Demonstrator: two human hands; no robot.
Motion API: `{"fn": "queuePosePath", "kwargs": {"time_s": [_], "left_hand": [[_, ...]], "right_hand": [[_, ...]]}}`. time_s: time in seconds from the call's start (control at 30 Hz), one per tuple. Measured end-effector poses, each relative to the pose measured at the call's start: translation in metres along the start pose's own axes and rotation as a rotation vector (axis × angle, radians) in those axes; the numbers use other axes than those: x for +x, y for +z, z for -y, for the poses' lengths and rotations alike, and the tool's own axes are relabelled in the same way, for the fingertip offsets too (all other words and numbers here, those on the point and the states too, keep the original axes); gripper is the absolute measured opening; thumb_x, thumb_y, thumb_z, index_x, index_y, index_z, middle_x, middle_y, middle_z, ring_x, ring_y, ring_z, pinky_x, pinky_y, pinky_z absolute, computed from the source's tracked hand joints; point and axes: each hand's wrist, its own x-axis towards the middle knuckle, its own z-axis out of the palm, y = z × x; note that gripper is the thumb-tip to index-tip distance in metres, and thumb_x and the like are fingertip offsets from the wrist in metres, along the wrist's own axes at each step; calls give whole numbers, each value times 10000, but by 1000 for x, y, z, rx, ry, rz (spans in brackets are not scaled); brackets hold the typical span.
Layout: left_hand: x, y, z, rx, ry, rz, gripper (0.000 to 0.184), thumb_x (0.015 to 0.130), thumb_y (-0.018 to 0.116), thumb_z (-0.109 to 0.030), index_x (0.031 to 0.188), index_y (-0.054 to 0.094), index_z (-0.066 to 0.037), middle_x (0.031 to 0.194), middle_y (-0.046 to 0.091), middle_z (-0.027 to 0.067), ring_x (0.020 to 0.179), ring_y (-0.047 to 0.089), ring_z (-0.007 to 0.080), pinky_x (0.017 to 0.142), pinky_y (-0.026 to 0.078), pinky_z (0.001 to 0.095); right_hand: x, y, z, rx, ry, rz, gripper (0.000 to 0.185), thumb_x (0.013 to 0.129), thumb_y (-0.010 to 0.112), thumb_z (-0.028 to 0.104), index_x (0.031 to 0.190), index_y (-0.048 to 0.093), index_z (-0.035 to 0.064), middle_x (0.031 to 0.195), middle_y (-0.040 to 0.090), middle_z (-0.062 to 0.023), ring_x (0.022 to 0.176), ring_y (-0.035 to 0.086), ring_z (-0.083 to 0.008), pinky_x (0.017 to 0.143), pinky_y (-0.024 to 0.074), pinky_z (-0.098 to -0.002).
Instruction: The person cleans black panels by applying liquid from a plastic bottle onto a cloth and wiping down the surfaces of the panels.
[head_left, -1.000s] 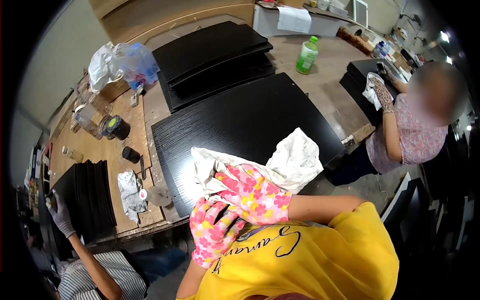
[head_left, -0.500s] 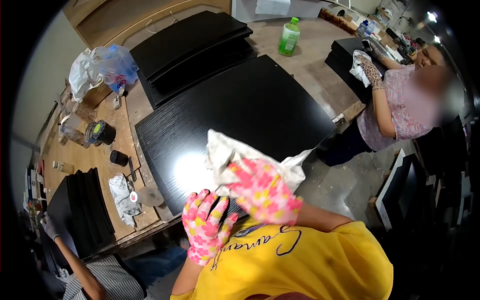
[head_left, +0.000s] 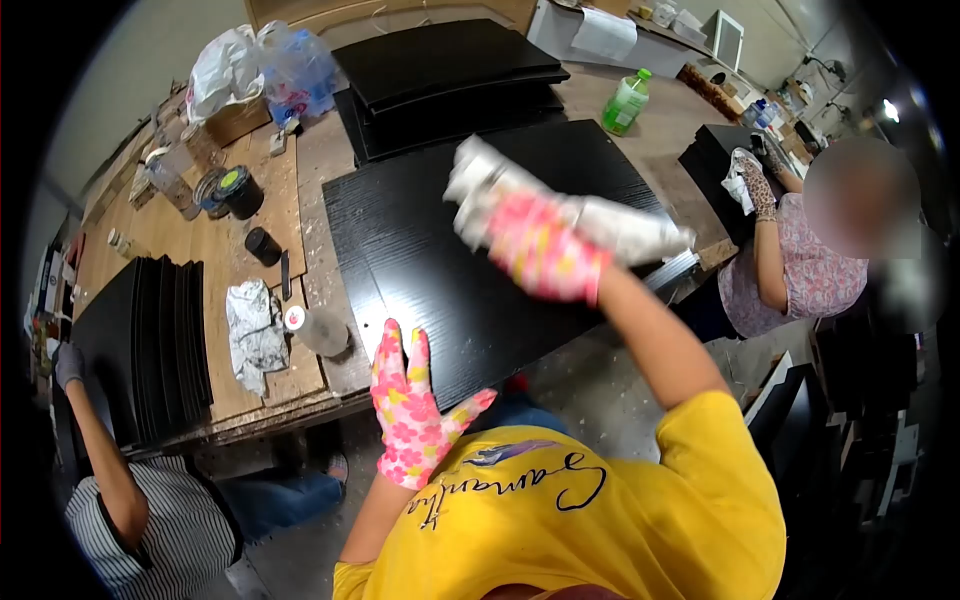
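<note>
A black wood-grain panel [head_left: 400, 240] lies flat on the workbench in front of me. My right hand [head_left: 545, 250], in a pink and yellow flowered glove and smeared by motion, presses a crumpled white cloth [head_left: 640, 228] onto the panel's middle. Its palm side is hidden, but the cloth sticks out on both sides of it. At the panel's near left edge rests my left hand [head_left: 412, 410], gloved in the same pattern, with fingers spread and nothing held. Light reflects off the panel between the two hands.
Black panels [head_left: 450, 65] are stacked behind. A green bottle [head_left: 626, 102] stands at the back right. Jars, a clear bottle [head_left: 320, 332] and a stained cloth [head_left: 257, 335] occupy the left side. A co-worker [head_left: 790, 250] wipes panels at right; another person [head_left: 150, 510] is at left.
My right hand has swept the cloth away from me across the panel. My left hand has spread its fingers at the near edge. The view has shifted.
</note>
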Motion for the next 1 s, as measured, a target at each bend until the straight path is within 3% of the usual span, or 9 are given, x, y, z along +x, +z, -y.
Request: {"fn": "queuePosePath", "kwargs": {"time_s": [0.03,0.17,0.23,0.4,0.5,0.57,0.63,0.83,1.0], "left_hand": [[-3,0,1,4,-6,53,1002,692,771,-601,1405,404,0,1466,351,302,1319,378,488,1080,303,571],[-3,4,4,-119,-21,30,999,710,780,-560,1404,389,42,1468,328,336,1321,384,487,1074,339,531],[-6,9,4,-219,-41,2,1031,712,817,-486,1439,321,50,1491,282,345,1363,340,486,1101,323,502],[-17,29,4,-303,-92,-228,1164,654,847,-510,1490,225,7,1500,276,322,1364,346,466,1102,318,518],[-15,27,3,-229,-62,-320,1215,631,860,-506,1509,182,-8,1510,238,317,1383,290,483,1116,272,544],[-15,27,5,-265,-54,-315,1219,629,865,-499,1515,177,-21,1518,220,317,1395,266,479,1124,257,536],[-14,28,4,-306,-71,-322,1237,633,879,-464,1530,152,-19,1544,185,321,1421,241,474,1148,223,518],[-8,27,3,-257,-108,-378,1273,605,869,-536,1522,147,-28,1546,132,322,1434,164,485,1143,207,552],[-7,25,4,-204,-44,-417,1271,607,832,-610,1521,159,-38,1537,158,321,1424,193,490,1138,222,569]], "right_hand": [[28,-14,-37,-67,70,279,553,965,455,333,1447,413,66,1505,393,-155,1422,326,-281,1146,299,-351],[24,46,-175,89,856,57,659,976,295,468,1479,361,48,1549,301,-198,1445,269,-321,1185,209,-399],[53,68,-162,-227,635,38,650,967,305,478,1434,418,40,1496,388,-203,1400,339,-361,1161,253,-438],[82,-35,105,259,-320,-254,447,939,500,363,1277,561,78,1423,458,-176,1335,430,-340,1137,295,-449],[108,-19,91,477,-612,-258,340,960,425,242,1254,561,139,1406,477,-154,1310,433,-330,1104,333,-429],[125,-18,37,96,-413,-451,195,926,463,191,1028,594,87,932,608,-98,915,588,-287,881,478,-409],[148,17,-25,290,219,-213,474,965,426,295,1360,489,40,1467,418,-192,1384,348,-364,1152,260,-421],[71,-27,104,253,-399,-234,529,975,381,366,1420,456,91,1560,293,-173,1446,247,-362,1183,169,-504],[-93,-35,88,531,-321,-210,417,963,464,271,1327,536,79,1526,322,-219,1417,269,-416,1174,180,-527]]}}
